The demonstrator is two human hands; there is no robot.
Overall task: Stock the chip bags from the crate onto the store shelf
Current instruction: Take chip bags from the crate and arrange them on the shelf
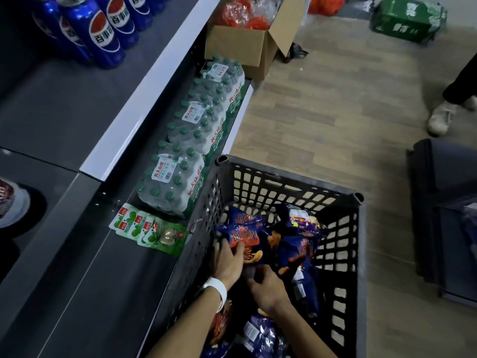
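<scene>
This is a small shop being stocked. Dark retail shelves (77,112) with white price rails carry rows of blue cola cans (100,34) and shrink-wrapped packs of water bottles (196,125). An open cardboard box (240,45) and a green drinks case (407,19) stand on the wood-look floor (335,112).

Your left hand (228,262) covered the lower part of the chip bag (245,237); your right hand's (268,290) fingertips were hidden; the crate's (284,182) near end was cut off.
</scene>
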